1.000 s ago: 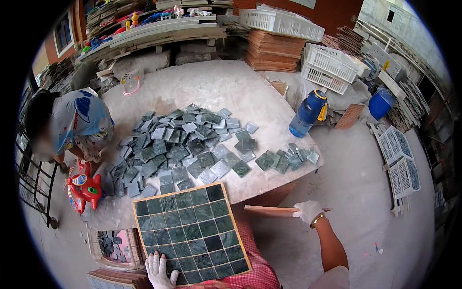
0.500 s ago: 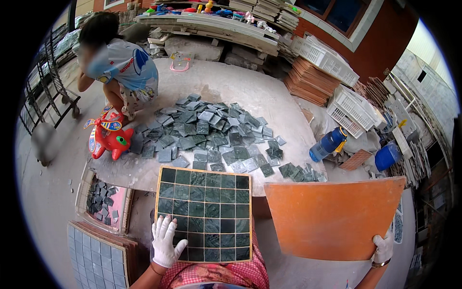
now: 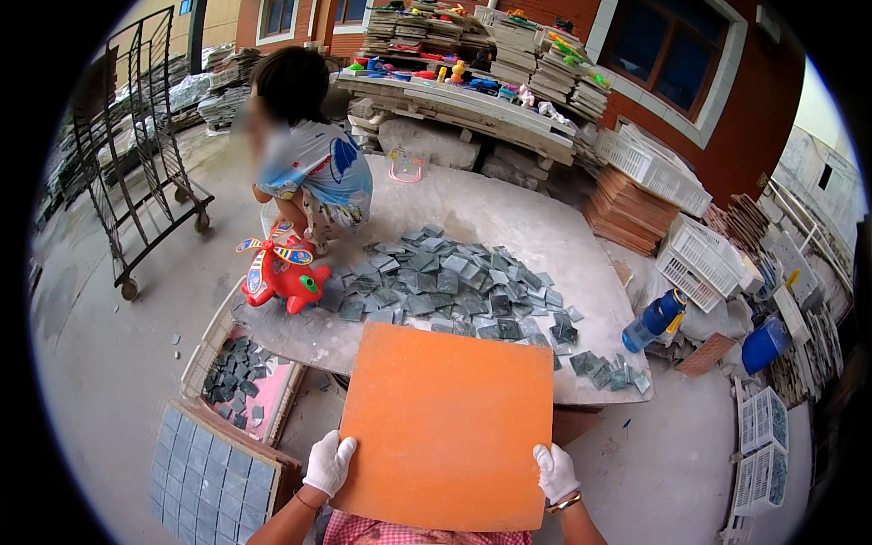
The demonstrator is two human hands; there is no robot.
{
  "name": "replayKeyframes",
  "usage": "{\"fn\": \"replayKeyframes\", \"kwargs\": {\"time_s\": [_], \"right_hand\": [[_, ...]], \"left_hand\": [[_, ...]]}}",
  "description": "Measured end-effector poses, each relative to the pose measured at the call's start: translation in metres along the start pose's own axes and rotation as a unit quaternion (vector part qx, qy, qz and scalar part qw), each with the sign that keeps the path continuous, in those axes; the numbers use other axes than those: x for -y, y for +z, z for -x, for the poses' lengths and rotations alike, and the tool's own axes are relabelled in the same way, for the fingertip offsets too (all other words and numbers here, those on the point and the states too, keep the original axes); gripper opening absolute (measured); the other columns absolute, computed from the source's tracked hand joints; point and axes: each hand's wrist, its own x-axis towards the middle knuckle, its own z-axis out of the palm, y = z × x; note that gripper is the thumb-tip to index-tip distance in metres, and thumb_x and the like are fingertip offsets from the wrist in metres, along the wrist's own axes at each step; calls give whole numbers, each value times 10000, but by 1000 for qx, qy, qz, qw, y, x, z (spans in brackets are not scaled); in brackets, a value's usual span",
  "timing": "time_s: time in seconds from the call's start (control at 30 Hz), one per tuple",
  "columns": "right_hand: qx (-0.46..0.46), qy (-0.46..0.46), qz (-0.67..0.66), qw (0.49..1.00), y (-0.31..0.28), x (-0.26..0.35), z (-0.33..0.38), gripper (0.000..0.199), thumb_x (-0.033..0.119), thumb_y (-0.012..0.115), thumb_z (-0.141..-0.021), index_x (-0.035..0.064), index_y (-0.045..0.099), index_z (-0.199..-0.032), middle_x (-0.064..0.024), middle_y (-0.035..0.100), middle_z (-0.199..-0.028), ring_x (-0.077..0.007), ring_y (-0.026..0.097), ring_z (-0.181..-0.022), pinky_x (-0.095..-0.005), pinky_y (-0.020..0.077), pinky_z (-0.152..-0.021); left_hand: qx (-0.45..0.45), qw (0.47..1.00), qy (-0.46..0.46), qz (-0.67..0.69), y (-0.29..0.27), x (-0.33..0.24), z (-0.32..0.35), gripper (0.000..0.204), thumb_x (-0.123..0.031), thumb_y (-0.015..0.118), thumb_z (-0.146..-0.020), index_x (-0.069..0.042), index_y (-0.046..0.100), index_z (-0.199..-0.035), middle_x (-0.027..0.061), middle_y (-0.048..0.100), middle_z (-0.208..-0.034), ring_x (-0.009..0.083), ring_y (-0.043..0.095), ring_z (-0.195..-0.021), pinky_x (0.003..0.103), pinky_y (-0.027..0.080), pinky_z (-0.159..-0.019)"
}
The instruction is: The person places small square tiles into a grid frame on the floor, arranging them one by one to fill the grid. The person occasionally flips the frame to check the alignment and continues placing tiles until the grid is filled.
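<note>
left hand: white glove, fingers curled over the lower left edge of the orange board, gripping it.
right hand: also gloved, fingers closed on the lower right edge of the same board.
orange board: flat square panel sitting low centre of the frame, right over our lap. we can't see anything under it, it hides whatever is there.
table: big grey slab taking up the middle of the frame, with a pile of loose dark green tiles spread across it just above the board's top edge.
left side: a tray of tile bits and a gridded tile sheet at lower left on the floor.
others: a small person crouches on the table's upper left corner, red toy plane beside them.
right side: blue bottle standing by the table's right edge.
what could go wrong: we reckon the grip is only on the bottom corners, so the far edge could tip or slide and anything hidden under it might shift. swinging the board forward could also knock the nearest loose tiles off the table edge.
</note>
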Motion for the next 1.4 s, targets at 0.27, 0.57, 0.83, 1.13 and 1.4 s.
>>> {"fn": "replayKeyframes", "kwargs": {"time_s": [0.27, 0.57, 0.83, 1.13, 1.4], "right_hand": [[-21, -27, 167, 985, 30, -16, -21, 462, 419, 489, -931, -24, 602, -857, -115, 594, -612, -223, 607, -545, -351, 466, -516], [-5, 32, 316, 948, 31, -37, -35, 562, 510, 445, -910, -16, 622, -823, -245, 635, -730, -396, 634, -726, -479, 495, -683], [57, 61, 443, 893, 24, 0, -42, 655, 618, 398, -886, 17, 659, -883, -242, 658, -861, -398, 635, -852, -475, 491, -750], [73, 64, 452, 887, 18, -2, -45, 658, 613, 402, -887, 13, 663, -816, -239, 647, -845, -411, 620, -837, -486, 476, -757], [55, 71, 486, 869, 11, -10, -47, 637, 595, 407, -894, 17, 660, -807, -234, 647, -820, -403, 626, -819, -482, 480, -736]], "left_hand": [[-36, 995, -6, 96, -3, 34, 14, 343, -292, 525, -920, 45, 581, -891, 229, 612, -757, 323, 609, -712, 396, 448, -646], [1, 961, -34, -274, -6, 11, -12, 422, -414, 512, -907, -24, 555, -753, 263, 599, -699, 451, 591, -710, 525, 456, -628], [93, 923, 33, -373, -17, 21, -30, 514, -525, 526, -866, -53, 596, -674, 208, 617, -652, 392, 617, -631, 486, 480, -578], [102, 928, 73, -352, -17, 18, -34, 508, -523, 557, -852, -58, 569, -650, 192, 594, -616, 389, 598, -602, 476, 463, -549], [73, 953, 52, -290, 4, 13, -41, 498, -507, 553, -863, -37, 520, -701, 215, 574, -619, 424, 579, -635, 492, 450, -562]]}}
